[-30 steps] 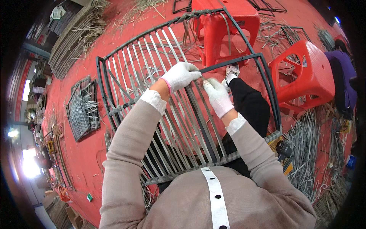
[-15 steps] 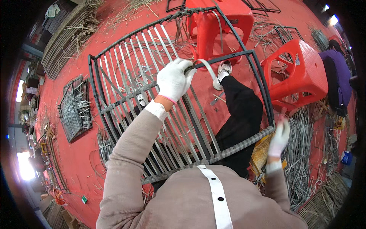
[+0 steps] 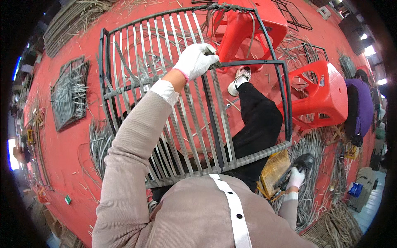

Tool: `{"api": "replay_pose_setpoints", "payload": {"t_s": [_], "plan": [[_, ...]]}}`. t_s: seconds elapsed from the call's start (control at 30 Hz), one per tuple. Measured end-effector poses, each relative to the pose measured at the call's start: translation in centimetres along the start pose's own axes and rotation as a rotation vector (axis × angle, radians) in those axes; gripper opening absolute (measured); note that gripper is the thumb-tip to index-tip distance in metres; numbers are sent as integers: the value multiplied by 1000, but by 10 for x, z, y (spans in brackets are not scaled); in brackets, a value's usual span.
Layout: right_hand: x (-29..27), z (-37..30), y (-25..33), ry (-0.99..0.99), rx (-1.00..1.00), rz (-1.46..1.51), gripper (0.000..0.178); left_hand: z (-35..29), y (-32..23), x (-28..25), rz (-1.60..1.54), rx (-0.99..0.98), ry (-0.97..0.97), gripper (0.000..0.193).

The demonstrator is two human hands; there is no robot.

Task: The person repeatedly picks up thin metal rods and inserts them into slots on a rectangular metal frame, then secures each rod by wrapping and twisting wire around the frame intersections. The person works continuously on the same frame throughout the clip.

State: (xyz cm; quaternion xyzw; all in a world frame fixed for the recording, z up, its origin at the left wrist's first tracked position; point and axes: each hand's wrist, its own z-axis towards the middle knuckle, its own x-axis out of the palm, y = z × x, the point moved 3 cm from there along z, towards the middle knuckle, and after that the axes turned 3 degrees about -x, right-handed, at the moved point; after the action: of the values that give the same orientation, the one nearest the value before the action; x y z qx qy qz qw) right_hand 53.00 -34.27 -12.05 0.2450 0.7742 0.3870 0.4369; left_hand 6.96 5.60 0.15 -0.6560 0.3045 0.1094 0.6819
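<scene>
Across my lap rests a black metal frame (image 3: 248, 63) strung with flat grey woven strips (image 3: 171, 120). My left hand (image 3: 194, 62), in a white glove, is closed on the end of a grey strip at the frame's middle crossbar. That strip's end is partly hidden by the fingers. Low at the right, my right hand (image 3: 295, 178), also gloved, is wrapped round a black tool with a rounded head (image 3: 305, 160), which looks like a staple gun. It is held beside a yellow-brown container (image 3: 273, 171) and over a heap of loose grey strips (image 3: 310, 194).
Two red plastic stools (image 3: 320, 95) stand beyond the frame and at its right. A finished-looking grey panel (image 3: 69, 95) lies on the red floor at left. Bundled strips (image 3: 70, 25) are stacked far left. A person in purple (image 3: 359, 103) sits at right.
My right hand was bare of any visible tool and blurred near the frame's corner; now it is lower and grips the black tool. The looped strip at my left hand now lies down along the frame.
</scene>
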Motion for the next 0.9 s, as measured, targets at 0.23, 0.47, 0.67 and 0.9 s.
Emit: {"api": "replay_pose_setpoints", "payload": {"t_s": [0.23,0.47,0.67,0.9], "plan": [[77,-102,239,568,-461,46,17,-1,-2,8,109,41,-189,29],[220,-149,338,1165,-1218,-437,22,3,2,16,225,-15,-244,32],[249,-157,347,1181,-688,-375,10,9,2,17,340,-51,-184,27],[253,-163,354,1174,-682,-410,12,7,3,18,211,-36,-228,29]]}}
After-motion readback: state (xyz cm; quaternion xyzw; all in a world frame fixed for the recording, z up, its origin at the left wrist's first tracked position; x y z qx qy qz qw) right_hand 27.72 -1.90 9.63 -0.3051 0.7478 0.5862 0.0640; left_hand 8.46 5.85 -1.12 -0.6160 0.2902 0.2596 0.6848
